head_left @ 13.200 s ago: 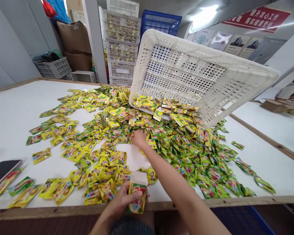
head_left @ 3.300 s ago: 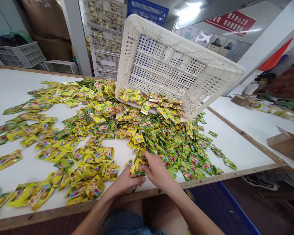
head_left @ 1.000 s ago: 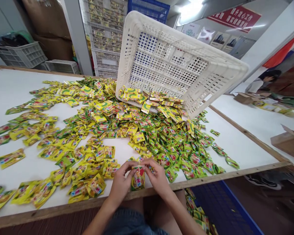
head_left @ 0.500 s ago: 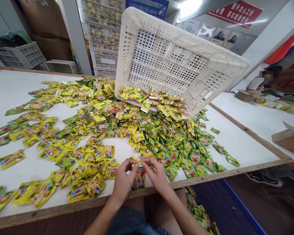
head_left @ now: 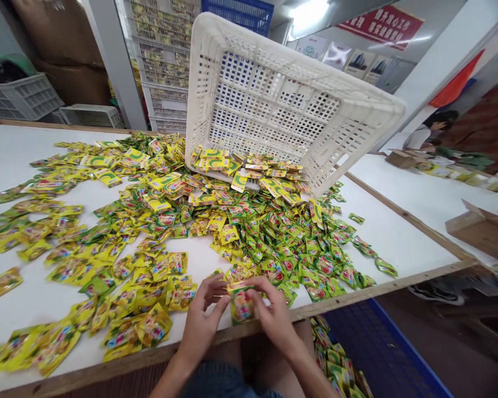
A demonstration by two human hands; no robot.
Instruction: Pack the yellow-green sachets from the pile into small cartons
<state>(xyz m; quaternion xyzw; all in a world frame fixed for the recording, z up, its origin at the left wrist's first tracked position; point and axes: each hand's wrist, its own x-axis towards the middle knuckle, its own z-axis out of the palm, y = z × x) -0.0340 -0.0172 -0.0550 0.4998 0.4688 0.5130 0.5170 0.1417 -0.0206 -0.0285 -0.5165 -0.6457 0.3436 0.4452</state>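
Observation:
At the front edge of the table, my right hand (head_left: 274,310) pinches a small yellow-and-green snack packet (head_left: 241,301) by its right side. The packet is upright, its printed front facing me, slightly blurred. My left hand (head_left: 204,316) is just left of it, thumb and curled fingers apart; whether a fingertip touches the packet's edge is hard to see. Beyond the hands spreads a heap of yellow and green packets (head_left: 269,232). More yellow packets (head_left: 136,298) lie loose to the left of my left hand.
A white plastic crate (head_left: 299,61) lies tipped toward me behind the heap, packets spilling from its mouth. Below the table at right is a blue crate (head_left: 369,348) beside more packets (head_left: 336,365). A cardboard box (head_left: 481,229) and a person (head_left: 427,132) are at the right.
Both hands were pinching together at the packet's top edge. Now the left has drawn apart to the left, and the right holds the packet, raised slightly. The view has shifted a little.

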